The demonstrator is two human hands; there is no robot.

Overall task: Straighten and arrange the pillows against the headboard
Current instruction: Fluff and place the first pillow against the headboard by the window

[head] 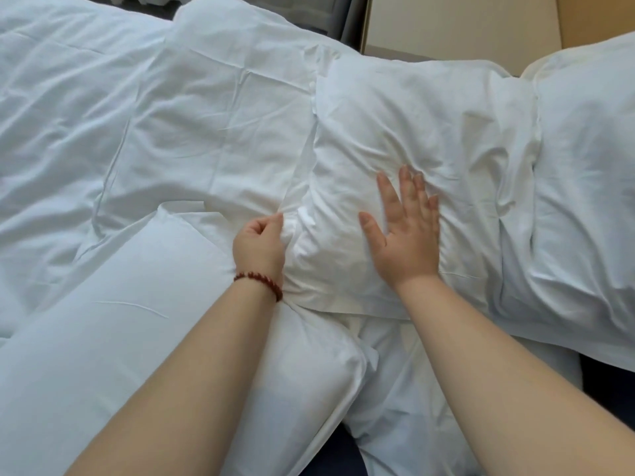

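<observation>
Pillow (422, 132) under spread fingers of right hand (405, 240); left hand (259, 247) pinching its edge; lower pillow (137, 338) alongside.

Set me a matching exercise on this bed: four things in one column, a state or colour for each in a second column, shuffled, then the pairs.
Column one:
1. left hand
2. right hand
3. bracelet
4. far-right pillow

Column two:
a. lies flat, fingers spread, on the middle pillow
b. dark red beads
c. grips a fold at the middle pillow's edge
d. touched by neither hand

Pairs: 1-c, 2-a, 3-b, 4-d
</observation>
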